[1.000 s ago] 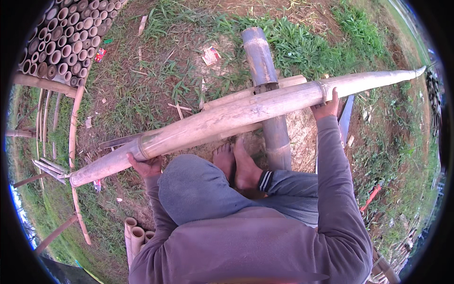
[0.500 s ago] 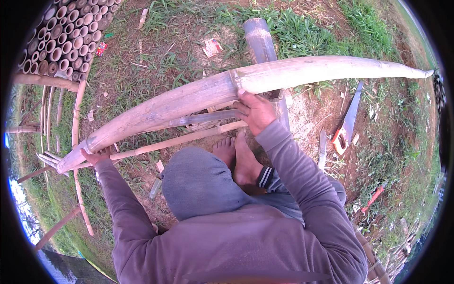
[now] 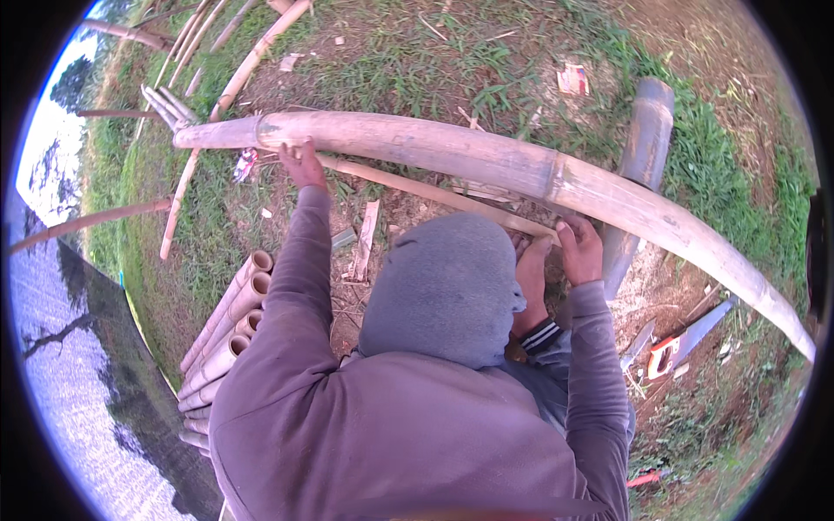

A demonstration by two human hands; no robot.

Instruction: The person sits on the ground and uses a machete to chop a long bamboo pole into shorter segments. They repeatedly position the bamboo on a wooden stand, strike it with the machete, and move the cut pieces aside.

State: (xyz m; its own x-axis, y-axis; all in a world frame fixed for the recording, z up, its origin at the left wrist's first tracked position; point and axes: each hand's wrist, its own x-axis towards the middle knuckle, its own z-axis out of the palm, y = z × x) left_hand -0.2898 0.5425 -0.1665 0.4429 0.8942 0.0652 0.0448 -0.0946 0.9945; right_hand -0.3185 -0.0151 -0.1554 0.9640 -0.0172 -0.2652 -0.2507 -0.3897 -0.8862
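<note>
Steadying the long bamboo pole [image 3: 426, 148] is probably best done with support given at points well apart, since it is stretched from the upper left, beyond the bent knee [image 3: 439, 286], to the right rim, crossing over the thick dark log [image 3: 653, 117]. The pole's near edge is touched by the left hand [image 3: 306, 168], its fingers spread, close to the joint by the left end. The right hand [image 3: 582, 250] is held with fingers curled just beside the near edge, by the end of a narrow bamboo strip [image 3: 417, 188]; whether anything is pinched there cannot be told. Weight should be shared evenly, fingertips should be kept out from between pole and log, and the handsaw [image 3: 695, 337] on the ground should be given room.
</note>
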